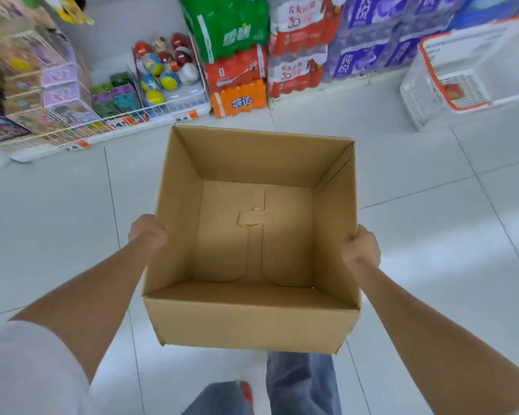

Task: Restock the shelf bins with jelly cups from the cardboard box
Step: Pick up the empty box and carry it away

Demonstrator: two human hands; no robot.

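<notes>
I hold an open brown cardboard box point(180, 205) in the air above the white tiled floor, in front of my legs. Its inside is bare cardboard with a taped seam; no jelly cups show in it. My left hand point(147, 232) grips the box's left wall from outside, its fingers hidden behind the cardboard. My right hand point(360, 248) grips the right wall near its top edge. The shelf bins point(174, 94) with colourful egg-shaped toys and small packs stand low at the back left.
Stacked drink packs point(237, 70) in green, red and orange stand on the floor behind the box, beside purple wrapped packs point(360, 46). A white basket with an orange rim point(426, 85) sits at the back right. My jeans and a red shoe point(246, 390) show below.
</notes>
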